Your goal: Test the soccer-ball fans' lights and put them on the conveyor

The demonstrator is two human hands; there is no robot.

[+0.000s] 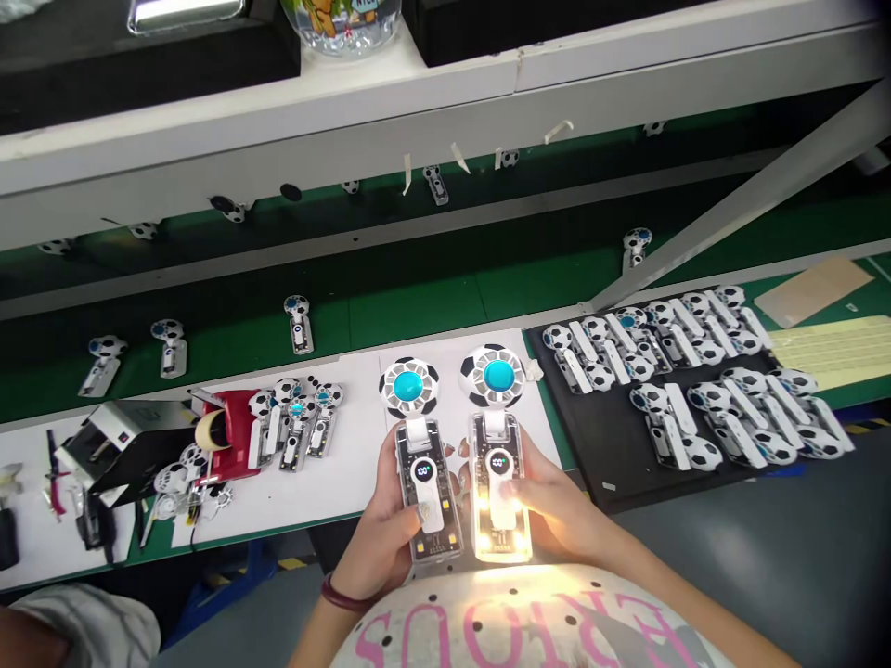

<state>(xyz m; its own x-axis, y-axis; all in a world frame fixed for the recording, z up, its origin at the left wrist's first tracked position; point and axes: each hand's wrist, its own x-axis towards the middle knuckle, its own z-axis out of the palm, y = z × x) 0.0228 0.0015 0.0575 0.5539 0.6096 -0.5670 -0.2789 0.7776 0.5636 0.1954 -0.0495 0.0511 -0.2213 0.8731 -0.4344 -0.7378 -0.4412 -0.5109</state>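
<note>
We are seeing only the lower part of a bottle [344, 35]; the top edge is cutting it off. A post [738, 209] is hiding part of a far device [636, 241]. The left edge is cropping a person [90, 623]. Our left hand [384, 524] and right hand [553, 501] are partly disappearing behind the left device [430, 506] and right device [497, 520], where glare is washing out the latter's lower end.

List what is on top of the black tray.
The black tray holds two overlapping groups of football-patterned gadgets, plus a small white scrap near its front left corner. Whatever lies directly beneath the gadgets is covered.
</note>
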